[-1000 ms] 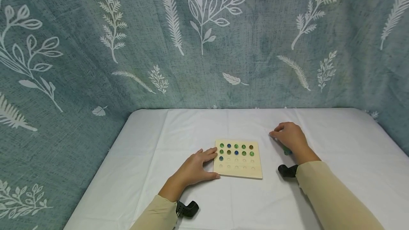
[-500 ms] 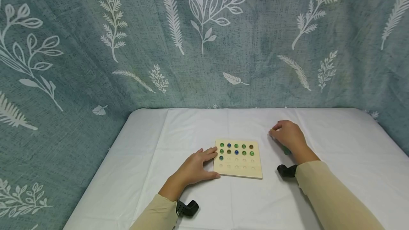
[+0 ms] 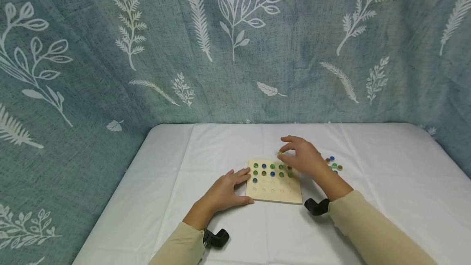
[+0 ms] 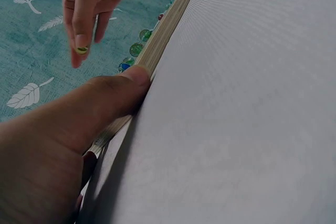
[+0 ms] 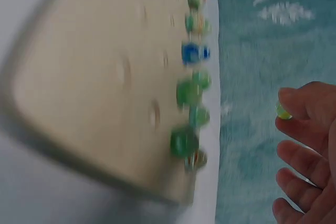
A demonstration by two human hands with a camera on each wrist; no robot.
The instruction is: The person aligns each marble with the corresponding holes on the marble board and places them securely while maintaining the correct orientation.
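Observation:
A square wooden board [image 3: 274, 195] with rows of shallow hollows lies on the white-covered table. Glass marbles [image 3: 272, 174], green, blue and brown, fill its two far rows, with one more at the left of the third row. My left hand [image 3: 222, 194] holds the board at its near left corner, fingers along the left side; in the left wrist view the thumb [image 4: 113, 90] presses the board's edge. My right hand [image 3: 303, 156], over the board's far right part, pinches a yellow-green marble [image 5: 283, 111] between thumb and index finger, above the surface.
Several loose marbles [image 3: 334, 166] lie on the table right of the board, partly hidden by the right forearm. A teal curtain [image 3: 235, 93] with white leaf prints hangs behind the table. Black wrist devices [image 3: 217, 238] stick out at both sleeves.
My right hand has moved left from the loose marbles to above the board, carrying the yellow-green marble. More of the loose marbles now show. The left hand stays in place on the board.

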